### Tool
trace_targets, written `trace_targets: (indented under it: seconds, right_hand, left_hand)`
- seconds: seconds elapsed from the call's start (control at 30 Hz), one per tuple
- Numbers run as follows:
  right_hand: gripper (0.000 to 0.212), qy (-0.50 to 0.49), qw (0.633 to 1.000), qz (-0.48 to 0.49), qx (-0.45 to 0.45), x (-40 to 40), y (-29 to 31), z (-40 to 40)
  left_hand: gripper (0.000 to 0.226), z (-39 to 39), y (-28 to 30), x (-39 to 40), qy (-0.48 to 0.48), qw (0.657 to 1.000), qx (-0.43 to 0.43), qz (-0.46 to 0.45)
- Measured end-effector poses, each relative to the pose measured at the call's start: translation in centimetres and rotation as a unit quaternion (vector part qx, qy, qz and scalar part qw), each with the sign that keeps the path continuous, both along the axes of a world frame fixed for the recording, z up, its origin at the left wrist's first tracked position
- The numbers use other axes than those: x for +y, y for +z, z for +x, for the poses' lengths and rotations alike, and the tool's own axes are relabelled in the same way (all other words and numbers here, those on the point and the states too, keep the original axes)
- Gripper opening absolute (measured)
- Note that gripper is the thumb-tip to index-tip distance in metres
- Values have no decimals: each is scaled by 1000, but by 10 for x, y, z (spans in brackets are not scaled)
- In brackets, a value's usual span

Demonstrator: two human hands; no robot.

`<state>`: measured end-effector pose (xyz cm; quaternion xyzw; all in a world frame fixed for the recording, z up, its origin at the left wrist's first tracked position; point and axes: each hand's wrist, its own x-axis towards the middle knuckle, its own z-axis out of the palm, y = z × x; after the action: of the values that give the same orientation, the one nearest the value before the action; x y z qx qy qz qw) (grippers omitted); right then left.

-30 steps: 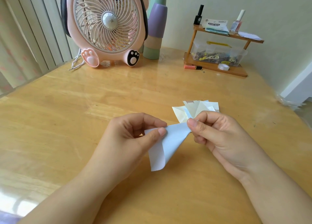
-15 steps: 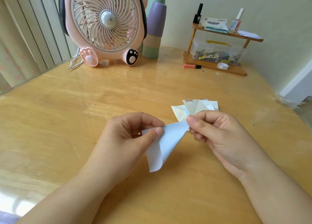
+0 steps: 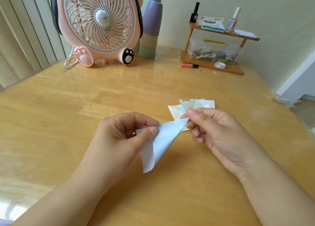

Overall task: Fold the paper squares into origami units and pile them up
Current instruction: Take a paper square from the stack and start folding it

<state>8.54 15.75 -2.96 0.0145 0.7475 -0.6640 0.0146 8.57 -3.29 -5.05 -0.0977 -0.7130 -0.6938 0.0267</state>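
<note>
A pale blue paper square [image 3: 162,140] hangs bent over above the wooden table [image 3: 85,106], its lower corner curling down. My left hand [image 3: 119,140] pinches its left corner between thumb and fingers. My right hand [image 3: 218,133] pinches its right tip between thumb and forefinger. Just behind my right hand lies a small pile of folded paper units [image 3: 192,106] in cream and pale blue, partly hidden by my fingers.
A pink desk fan [image 3: 100,24] stands at the back left, with stacked cups [image 3: 150,31] beside it. A small wooden shelf [image 3: 216,62] with bottles, sticky notes and a clear box is at the back right. An orange marker [image 3: 188,65] lies before it.
Both hands keep hold of the blue paper. The paper's right tip has risen slightly and my right thumb has shifted on it. Little else has moved.
</note>
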Motion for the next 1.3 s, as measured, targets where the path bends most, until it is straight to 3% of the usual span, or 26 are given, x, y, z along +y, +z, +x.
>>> trace_targets:
  seconds: [0.1, 0.27, 0.4, 0.5, 0.63, 0.77, 0.97, 1.3]
  right_hand:
    - [18, 27, 999, 31, -2, -7, -1, 3]
    - [17, 10, 997, 74, -11, -6, -5, 1]
    - [14, 49, 987, 144, -53, -1, -4, -6]
    - [15, 71, 971, 209, -89, 1, -6, -13]
    - [12, 97, 955, 258, -109, 0, -5, -19]
    - [13, 98, 945, 294, -105, -2, -6, -21]
    - [17, 90, 932, 339, -90, -3, -10, -21]
    - [23, 61, 918, 385, -72, 2, -11, -17]
  left_hand:
    - [17, 1, 0, 2, -10, 1000, -2, -1]
    - [15, -2, -6, 3, -43, 999, -19, -4]
    - [15, -2, -11, -1, -71, 993, -27, -95]
    - [19, 2, -12, -4, -75, 957, 61, -274]
    - [23, 6, -15, -16, -74, 868, 249, -423]
    - [33, 19, -27, -24, -117, 843, 286, -439]
    - [39, 28, -44, -16, -100, 804, 334, -483]
    - [37, 28, -49, -11, -62, 775, 374, -505]
